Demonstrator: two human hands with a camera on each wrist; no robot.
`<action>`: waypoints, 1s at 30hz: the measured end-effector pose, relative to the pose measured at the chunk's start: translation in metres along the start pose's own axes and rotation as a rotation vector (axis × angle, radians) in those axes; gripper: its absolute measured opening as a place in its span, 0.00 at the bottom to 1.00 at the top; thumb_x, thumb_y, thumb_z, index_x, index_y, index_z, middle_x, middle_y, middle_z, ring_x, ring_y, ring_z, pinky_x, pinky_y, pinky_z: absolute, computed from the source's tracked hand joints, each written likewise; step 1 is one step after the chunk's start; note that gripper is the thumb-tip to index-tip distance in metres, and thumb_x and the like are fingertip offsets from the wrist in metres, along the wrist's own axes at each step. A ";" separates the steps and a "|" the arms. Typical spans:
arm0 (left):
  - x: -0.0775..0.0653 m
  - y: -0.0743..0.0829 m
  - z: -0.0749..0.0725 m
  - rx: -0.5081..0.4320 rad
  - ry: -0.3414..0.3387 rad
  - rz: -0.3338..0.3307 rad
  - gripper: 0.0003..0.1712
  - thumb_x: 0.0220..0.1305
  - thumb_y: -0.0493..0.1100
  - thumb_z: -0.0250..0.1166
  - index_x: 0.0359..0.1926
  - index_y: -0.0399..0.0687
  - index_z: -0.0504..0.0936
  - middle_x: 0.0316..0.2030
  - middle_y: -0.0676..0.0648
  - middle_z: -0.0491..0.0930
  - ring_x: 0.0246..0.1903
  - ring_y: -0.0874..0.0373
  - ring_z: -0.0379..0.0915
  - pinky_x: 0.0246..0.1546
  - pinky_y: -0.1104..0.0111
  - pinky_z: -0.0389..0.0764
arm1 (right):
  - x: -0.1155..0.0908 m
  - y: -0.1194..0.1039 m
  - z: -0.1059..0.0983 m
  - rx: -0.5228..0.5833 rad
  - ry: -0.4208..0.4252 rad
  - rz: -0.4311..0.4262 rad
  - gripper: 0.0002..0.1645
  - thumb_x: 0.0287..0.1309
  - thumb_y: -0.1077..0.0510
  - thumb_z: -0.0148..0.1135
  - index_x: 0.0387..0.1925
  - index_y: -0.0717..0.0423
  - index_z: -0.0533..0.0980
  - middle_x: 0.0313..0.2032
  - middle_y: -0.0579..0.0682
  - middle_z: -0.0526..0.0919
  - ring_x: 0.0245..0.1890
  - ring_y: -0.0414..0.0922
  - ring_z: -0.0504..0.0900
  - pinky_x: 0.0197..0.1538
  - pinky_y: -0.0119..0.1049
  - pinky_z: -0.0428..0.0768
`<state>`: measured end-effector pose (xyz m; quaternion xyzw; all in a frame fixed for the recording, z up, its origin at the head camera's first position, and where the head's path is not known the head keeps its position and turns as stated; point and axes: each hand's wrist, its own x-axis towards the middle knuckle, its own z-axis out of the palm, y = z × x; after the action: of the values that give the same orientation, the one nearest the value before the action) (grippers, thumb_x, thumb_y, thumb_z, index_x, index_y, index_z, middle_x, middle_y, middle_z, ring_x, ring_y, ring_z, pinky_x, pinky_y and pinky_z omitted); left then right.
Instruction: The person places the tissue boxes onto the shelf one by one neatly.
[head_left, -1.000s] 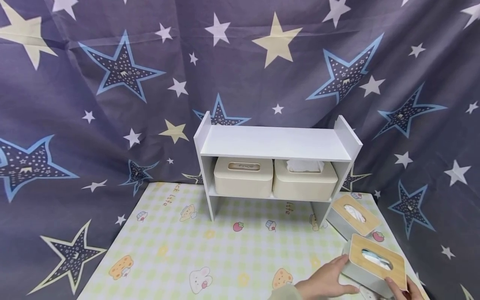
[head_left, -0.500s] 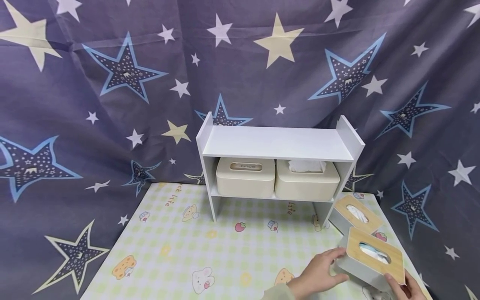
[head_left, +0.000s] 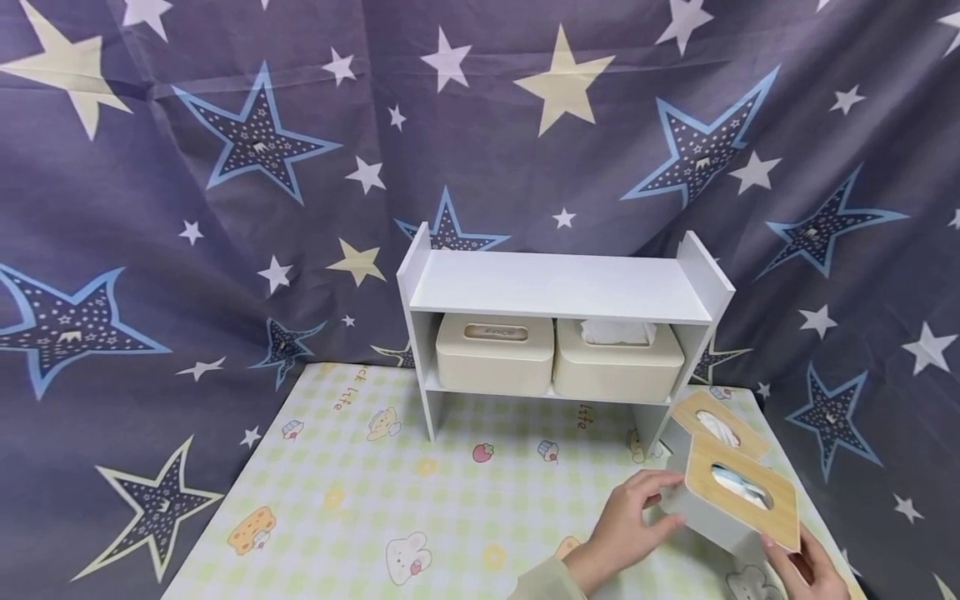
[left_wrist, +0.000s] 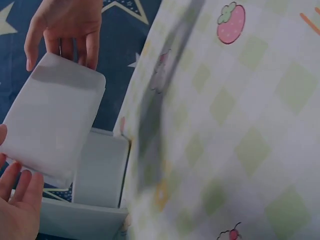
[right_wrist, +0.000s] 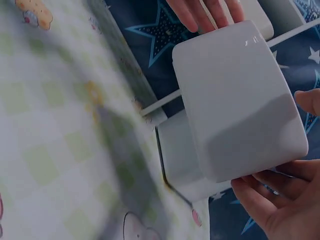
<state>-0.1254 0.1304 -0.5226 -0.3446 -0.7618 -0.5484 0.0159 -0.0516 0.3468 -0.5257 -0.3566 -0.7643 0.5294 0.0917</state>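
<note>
Between my two hands, a white tissue box (head_left: 746, 483) with a light wooden lid hangs above the table, tilted, a tissue showing in its oval slot. My left hand (head_left: 626, 518) holds its left end with fingers and thumb. At the near right end my right hand (head_left: 808, 573) grips the box, thumb at the lid's edge and fingers underneath. Both wrist views show the box's plain underside (right_wrist: 240, 105). Behind it a second wood-topped tissue box (head_left: 738, 429) stands beside the shelf, partly covered by the held one.
A white two-tier shelf (head_left: 558, 287) stands at the back of the table. Its lower tier holds two cream tissue boxes, the left one (head_left: 495, 367) and the right one (head_left: 618, 371). The checked tablecloth (head_left: 450, 500) spreads in front; a starry curtain (head_left: 480, 125) hangs behind.
Both hands have raised the wood-topped tissue box off the table and moved it slightly up and to the left. The view has shifted a little.
</note>
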 end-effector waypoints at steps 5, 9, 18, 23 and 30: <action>0.003 0.006 -0.008 -0.003 0.077 0.058 0.26 0.61 0.34 0.69 0.60 0.46 0.76 0.57 0.47 0.77 0.59 0.62 0.75 0.55 0.79 0.81 | -0.010 -0.010 0.004 0.015 0.027 -0.034 0.46 0.66 0.48 0.62 0.76 0.60 0.54 0.61 0.57 0.71 0.27 0.09 0.62 0.29 0.08 0.71; 0.006 0.011 -0.017 0.009 0.103 0.065 0.25 0.60 0.32 0.69 0.58 0.45 0.76 0.54 0.47 0.77 0.58 0.63 0.75 0.54 0.82 0.80 | -0.017 -0.022 0.006 -0.005 0.010 -0.054 0.45 0.66 0.48 0.62 0.77 0.56 0.54 0.70 0.56 0.68 0.32 0.09 0.60 0.31 0.05 0.68; 0.005 0.014 -0.036 -0.050 0.153 -0.001 0.26 0.61 0.33 0.68 0.61 0.46 0.76 0.54 0.48 0.77 0.57 0.62 0.76 0.52 0.81 0.82 | -0.033 -0.039 0.014 0.155 -0.025 -0.081 0.48 0.61 0.58 0.68 0.77 0.49 0.55 0.73 0.52 0.64 0.43 0.17 0.66 0.36 0.05 0.74; 0.004 0.013 -0.046 -0.094 0.185 -0.009 0.27 0.61 0.32 0.68 0.61 0.46 0.76 0.54 0.47 0.76 0.57 0.60 0.77 0.52 0.79 0.83 | -0.039 -0.041 0.018 0.258 -0.034 -0.164 0.48 0.57 0.67 0.69 0.75 0.48 0.60 0.64 0.38 0.72 0.41 0.13 0.71 0.39 0.07 0.77; 0.000 0.016 -0.064 -0.118 0.233 0.003 0.27 0.61 0.33 0.68 0.62 0.45 0.76 0.52 0.45 0.76 0.56 0.58 0.78 0.51 0.77 0.84 | -0.049 -0.052 0.028 0.089 0.032 -0.365 0.43 0.58 0.69 0.67 0.73 0.50 0.64 0.63 0.34 0.74 0.47 0.14 0.70 0.44 0.07 0.77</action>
<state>-0.1392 0.0793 -0.4836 -0.2800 -0.7208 -0.6284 0.0846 -0.0531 0.2846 -0.4807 -0.2160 -0.7907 0.5313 0.2141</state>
